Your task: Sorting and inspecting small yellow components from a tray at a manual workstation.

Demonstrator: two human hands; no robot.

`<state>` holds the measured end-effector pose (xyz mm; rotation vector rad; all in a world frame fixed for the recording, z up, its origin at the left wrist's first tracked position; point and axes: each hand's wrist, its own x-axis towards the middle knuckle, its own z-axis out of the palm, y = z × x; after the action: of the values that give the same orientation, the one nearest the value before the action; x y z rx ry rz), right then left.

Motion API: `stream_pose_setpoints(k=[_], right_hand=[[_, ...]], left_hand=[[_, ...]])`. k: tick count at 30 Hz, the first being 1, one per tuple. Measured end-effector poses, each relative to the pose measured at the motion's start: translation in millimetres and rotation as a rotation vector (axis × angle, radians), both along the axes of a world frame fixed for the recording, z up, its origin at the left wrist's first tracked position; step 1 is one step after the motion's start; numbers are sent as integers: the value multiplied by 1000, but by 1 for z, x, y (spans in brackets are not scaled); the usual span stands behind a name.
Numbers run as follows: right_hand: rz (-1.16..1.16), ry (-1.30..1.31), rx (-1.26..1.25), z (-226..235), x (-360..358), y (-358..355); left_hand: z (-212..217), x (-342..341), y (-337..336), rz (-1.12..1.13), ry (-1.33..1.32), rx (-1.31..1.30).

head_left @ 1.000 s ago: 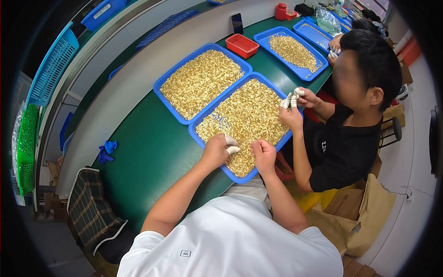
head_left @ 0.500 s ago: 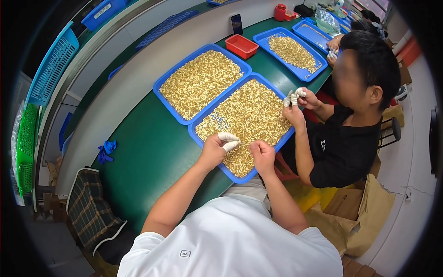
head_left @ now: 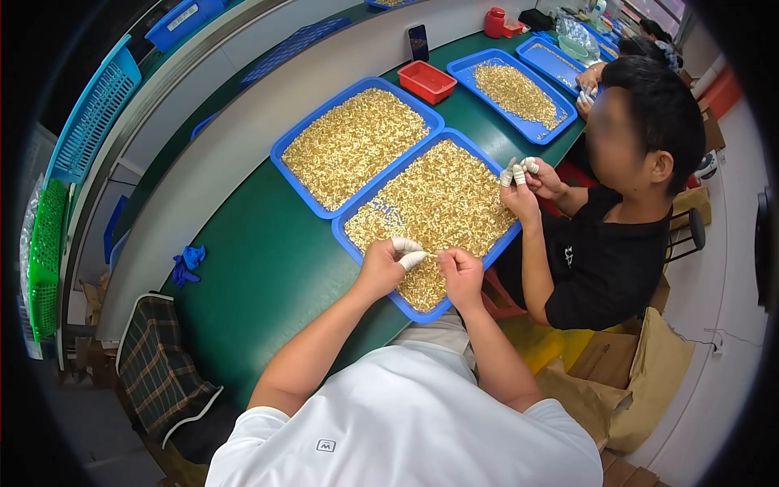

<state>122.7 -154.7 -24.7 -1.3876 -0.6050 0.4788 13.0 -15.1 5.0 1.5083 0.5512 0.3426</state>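
Working over the near corner of a blue tray point(head_left: 350, 237) heaped with small golden-yellow parts point(head_left: 442, 207), tray sitting on the green table point(head_left: 260, 276) with its near corner overhanging the table edge toward the lap. Left hand point(head_left: 381, 266), white-capped fingertips point(head_left: 411, 258) pinching together, seemingly on a tiny part too small to make out. Right hand point(head_left: 461, 272) curling loosely just beside it, fingertips meeting the left's; grasp impossible to tell. Lying edge to edge with a second blue tray point(head_left: 286, 154) of the same parts on the far left side. Leaving a broad bare stretch of green to the left. Crowding on the right: a co-worker's hands point(head_left: 523, 180) raised over the tray's right rim.
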Motion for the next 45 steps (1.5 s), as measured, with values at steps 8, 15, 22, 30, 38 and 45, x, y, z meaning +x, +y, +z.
stream_pose_setpoints(k=[8,15,22,30,38,45], right_hand=[[26,57,13,1,0,0],[95,-6,-15,-4,3,-2],[156,-12,-19,2,4,-3],[268,98,67,-1,8,-9],[150,130,88,14,14,6],[122,-819,-132,109,62,121]], left_hand=[[5,-2,-6,-34,30,134],[8,-2,-3,-67,25,126],[6,-3,-1,-29,-13,83],[8,-3,0,-57,28,99],[-15,-15,-5,106,-93,639],[-21,-6,-15,124,-140,949]])
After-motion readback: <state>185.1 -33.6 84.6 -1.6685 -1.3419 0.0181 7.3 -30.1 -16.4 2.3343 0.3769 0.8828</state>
